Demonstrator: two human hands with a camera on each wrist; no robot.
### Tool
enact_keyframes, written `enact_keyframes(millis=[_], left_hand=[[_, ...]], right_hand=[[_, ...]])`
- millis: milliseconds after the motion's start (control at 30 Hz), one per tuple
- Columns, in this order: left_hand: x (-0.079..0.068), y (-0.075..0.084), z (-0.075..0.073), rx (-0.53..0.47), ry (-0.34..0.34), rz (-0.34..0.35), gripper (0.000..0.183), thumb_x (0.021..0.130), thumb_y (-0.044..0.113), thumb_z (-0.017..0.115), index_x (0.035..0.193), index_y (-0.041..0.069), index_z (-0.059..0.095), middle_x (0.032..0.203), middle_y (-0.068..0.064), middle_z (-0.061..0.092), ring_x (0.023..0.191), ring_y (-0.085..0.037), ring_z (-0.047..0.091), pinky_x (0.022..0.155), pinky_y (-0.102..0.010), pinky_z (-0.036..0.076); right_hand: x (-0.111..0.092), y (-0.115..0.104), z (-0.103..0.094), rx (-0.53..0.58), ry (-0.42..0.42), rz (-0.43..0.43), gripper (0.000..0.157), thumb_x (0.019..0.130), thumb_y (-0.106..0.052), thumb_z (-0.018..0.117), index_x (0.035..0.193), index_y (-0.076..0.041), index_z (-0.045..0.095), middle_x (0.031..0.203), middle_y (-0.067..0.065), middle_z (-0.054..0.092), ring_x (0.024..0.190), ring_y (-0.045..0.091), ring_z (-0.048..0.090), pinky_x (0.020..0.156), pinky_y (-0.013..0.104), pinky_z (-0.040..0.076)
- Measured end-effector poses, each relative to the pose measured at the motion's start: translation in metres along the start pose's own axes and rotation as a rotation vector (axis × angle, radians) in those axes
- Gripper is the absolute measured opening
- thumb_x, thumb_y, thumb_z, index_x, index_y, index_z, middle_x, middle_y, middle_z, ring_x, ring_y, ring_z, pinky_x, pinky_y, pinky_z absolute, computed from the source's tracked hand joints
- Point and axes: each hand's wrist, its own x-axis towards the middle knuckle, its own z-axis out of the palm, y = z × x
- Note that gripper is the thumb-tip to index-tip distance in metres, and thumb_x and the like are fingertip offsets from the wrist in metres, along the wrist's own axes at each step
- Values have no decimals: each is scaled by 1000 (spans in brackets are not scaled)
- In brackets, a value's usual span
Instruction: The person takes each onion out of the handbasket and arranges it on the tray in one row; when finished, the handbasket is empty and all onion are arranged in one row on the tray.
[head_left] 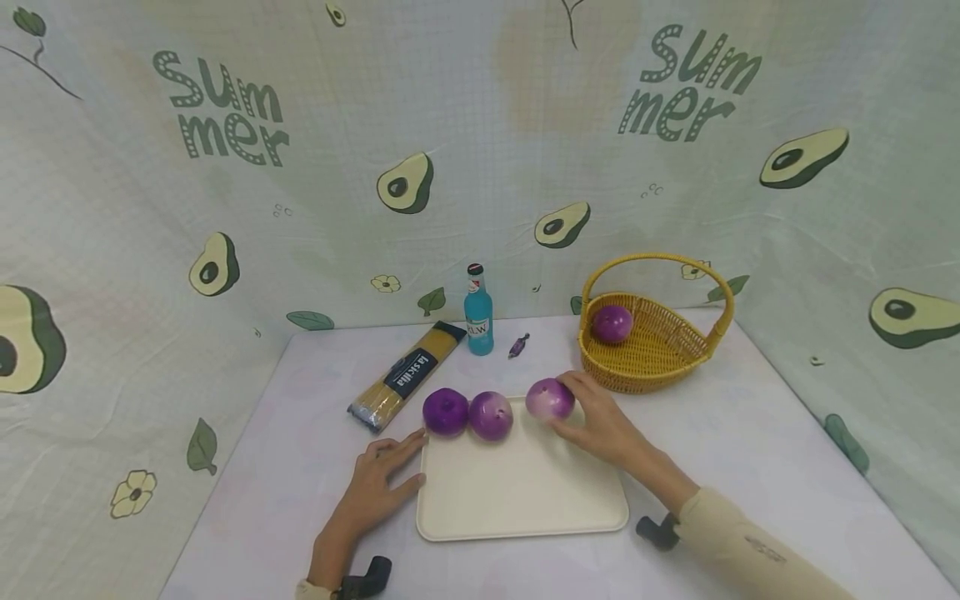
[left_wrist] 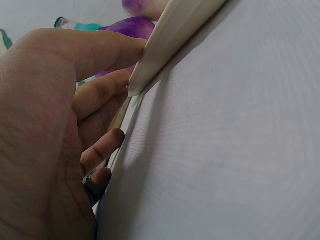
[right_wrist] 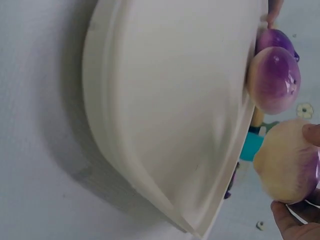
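Observation:
My right hand (head_left: 600,421) grips a purple onion (head_left: 550,400), a round purple-and-white one, over the far right part of a cream tray (head_left: 521,492). In the right wrist view, fingertips hold that onion (right_wrist: 286,162) with its pale pointed end toward the tray. Two more onions sit side by side at the tray's far left: a dark purple one (head_left: 446,412) and a paler one (head_left: 491,417). My left hand (head_left: 375,479) rests beside the tray's left edge, thumb and fingertips touching the rim (left_wrist: 162,42), fingers loosely extended.
A yellow wicker basket (head_left: 641,379) with a tall handle stands at the back right, holding another purple onion (head_left: 612,323). Behind the tray are a blue bottle (head_left: 478,321), a small purple wrapped candy (head_left: 518,346) and a spaghetti pack (head_left: 408,375). A printed cloth (head_left: 480,108) hangs behind.

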Motion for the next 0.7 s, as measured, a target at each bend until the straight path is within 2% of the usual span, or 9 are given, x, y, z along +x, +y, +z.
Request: enact_keyframes(millis=[700], left_hand=[[0, 0, 0, -4, 2, -1, 61, 90, 46, 68, 147, 37, 50, 152, 17, 44, 128, -20, 40, 101, -49, 32]], right_hand=[[5, -5, 18, 1, -61, 20, 69, 78, -18, 86, 135, 4, 53, 135, 16, 53, 124, 31, 54, 105, 45, 43]])
